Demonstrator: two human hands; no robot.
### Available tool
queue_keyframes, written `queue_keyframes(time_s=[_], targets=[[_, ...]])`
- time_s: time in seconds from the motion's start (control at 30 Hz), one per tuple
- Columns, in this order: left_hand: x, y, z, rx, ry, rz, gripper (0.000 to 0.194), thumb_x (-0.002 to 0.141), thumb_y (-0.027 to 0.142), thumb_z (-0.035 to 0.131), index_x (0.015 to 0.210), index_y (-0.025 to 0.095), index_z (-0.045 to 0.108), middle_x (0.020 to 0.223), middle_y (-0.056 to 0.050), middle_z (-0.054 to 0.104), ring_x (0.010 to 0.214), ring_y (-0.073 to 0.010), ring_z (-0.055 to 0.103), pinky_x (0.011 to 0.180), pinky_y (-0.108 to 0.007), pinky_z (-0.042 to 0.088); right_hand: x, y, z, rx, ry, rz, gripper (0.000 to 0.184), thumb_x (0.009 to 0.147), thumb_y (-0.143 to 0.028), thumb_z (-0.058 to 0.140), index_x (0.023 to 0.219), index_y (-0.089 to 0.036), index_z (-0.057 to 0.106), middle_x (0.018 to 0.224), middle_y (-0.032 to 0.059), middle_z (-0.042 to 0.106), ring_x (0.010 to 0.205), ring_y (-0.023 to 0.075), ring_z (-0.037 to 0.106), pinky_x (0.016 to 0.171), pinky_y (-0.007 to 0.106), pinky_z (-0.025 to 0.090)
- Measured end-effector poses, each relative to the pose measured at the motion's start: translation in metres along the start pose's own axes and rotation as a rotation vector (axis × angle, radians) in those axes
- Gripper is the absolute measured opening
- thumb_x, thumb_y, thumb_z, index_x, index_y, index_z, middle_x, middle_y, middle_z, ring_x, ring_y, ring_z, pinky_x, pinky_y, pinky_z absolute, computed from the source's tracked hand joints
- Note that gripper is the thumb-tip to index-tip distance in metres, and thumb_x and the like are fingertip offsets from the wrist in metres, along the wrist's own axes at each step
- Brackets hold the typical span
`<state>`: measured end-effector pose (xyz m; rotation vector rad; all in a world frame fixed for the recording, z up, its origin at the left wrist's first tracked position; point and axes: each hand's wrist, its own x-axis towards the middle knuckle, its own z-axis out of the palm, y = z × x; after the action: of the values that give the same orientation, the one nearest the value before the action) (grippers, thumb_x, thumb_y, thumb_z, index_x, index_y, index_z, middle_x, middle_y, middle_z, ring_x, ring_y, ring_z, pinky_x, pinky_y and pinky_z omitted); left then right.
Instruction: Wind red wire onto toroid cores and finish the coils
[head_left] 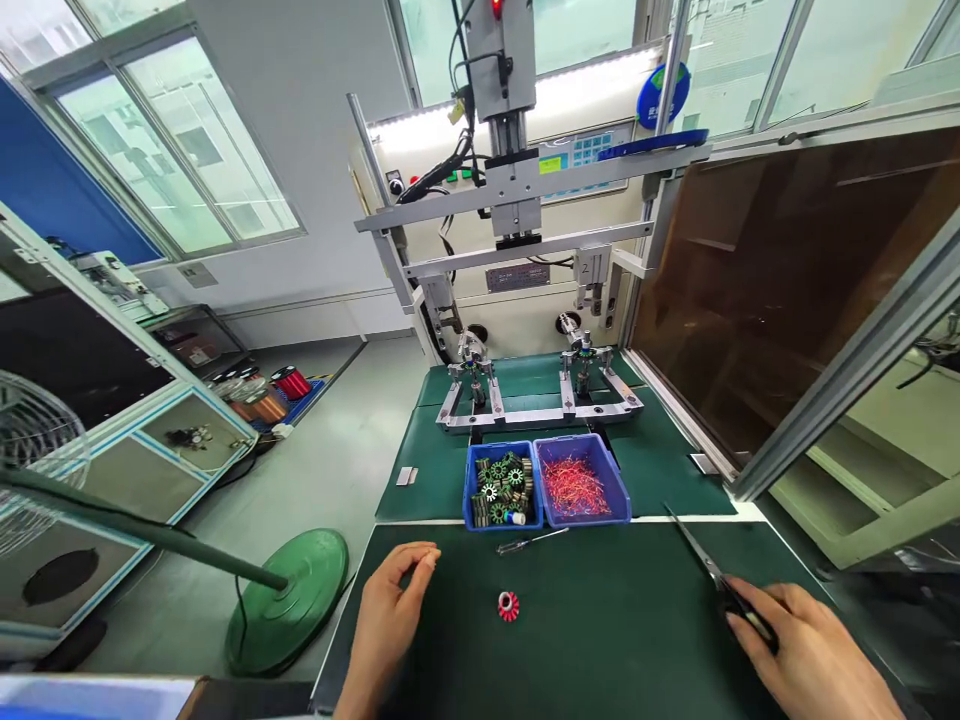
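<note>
On the right of the green work mat, my right hand is closed around the black handles of a pair of scissors. The long silver blades point away from me, up and to the left. My left hand hovers at the left side of the mat, thumb and forefinger pinched together; whether anything is between them I cannot make out. Between the hands lies a small motor stator wound with red wire, apart from both. Beyond it a screwdriver rests on the mat.
A blue bin holds several green stator cores; beside it another blue bin contains red wire scraps. Behind them stands a metal fixture under an overhead press. A green fan base is on the floor at left.
</note>
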<state>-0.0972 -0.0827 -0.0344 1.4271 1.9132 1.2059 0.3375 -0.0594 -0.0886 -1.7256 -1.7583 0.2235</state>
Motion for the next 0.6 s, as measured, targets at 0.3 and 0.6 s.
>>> queue_keyframes(time_s=[0.3, 0.6], targets=[[-0.019, -0.032, 0.009, 0.120, 0.184, 0.011, 0.025, 0.083, 0.042, 0.062, 0.084, 0.023, 0.078, 0.102, -0.011, 0.077, 0.114, -0.0339, 0.063, 0.106, -0.054, 0.044, -0.027, -0.169, 0.084, 0.307, -0.346, -0.305, 0.038, 0.078, -0.026, 0.072, 0.116, -0.020, 0.071, 0.109, 0.0122, 0.068, 0.105, 0.0316, 0.061, 0.090, 0.049, 0.054], [-0.083, 0.012, 0.055, -0.758, -0.069, -0.249, 0.052, 0.080, 0.052, 0.073, 0.120, 0.019, 0.066, 0.109, -0.015, 0.072, 0.098, -0.0287, 0.069, 0.084, -0.041, 0.056, -0.028, -0.186, 0.073, 0.780, -0.559, -0.196, 0.023, 0.081, -0.038, 0.076, 0.103, -0.031, 0.075, 0.122, 0.0096, 0.061, 0.121, 0.0321, 0.051, 0.103, 0.051, 0.045]])
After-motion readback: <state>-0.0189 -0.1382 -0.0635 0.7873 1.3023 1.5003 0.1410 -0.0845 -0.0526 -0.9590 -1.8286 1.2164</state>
